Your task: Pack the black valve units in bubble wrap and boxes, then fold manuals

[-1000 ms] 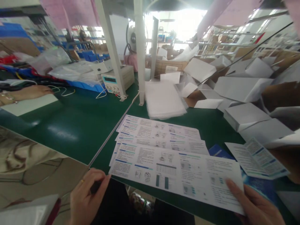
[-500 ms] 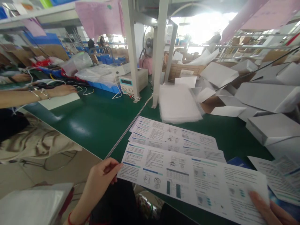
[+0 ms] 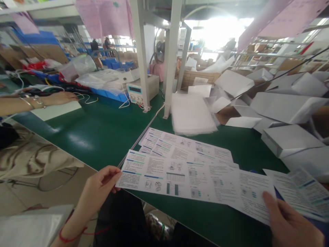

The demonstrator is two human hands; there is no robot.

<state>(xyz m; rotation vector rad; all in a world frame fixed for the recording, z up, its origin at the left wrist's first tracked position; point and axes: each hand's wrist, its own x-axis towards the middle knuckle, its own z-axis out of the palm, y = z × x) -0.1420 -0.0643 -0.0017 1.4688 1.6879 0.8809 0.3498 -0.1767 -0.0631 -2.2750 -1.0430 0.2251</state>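
Note:
A long printed leaflet (image 3: 177, 178) with text blocks and small drawings stretches between my two hands over the table's front edge. My left hand (image 3: 100, 185) pinches its left end between thumb and fingers. At the other end, my right hand (image 3: 288, 216) grips the paper, thumb on top. The leaflet bends at a crease towards its right part. Just behind it, more printed sheets (image 3: 185, 142) lie overlapping on the green table (image 3: 102, 137). Another printed sheet (image 3: 295, 192) lies beyond my right hand, partly over something blue.
Clear plastic bags (image 3: 192, 115) lie flat behind the sheets. White boxes (image 3: 285, 106) are heaped at the right. A power supply (image 3: 142, 90) stands by the metal posts (image 3: 171, 61). At the left, a co-worker's hand (image 3: 61, 98) rests over a pale sheet (image 3: 56, 110).
The leaflet and my left hand have shifted left and slightly up in view. The leaflet's right part now bends at a crease, and more of my right hand shows.

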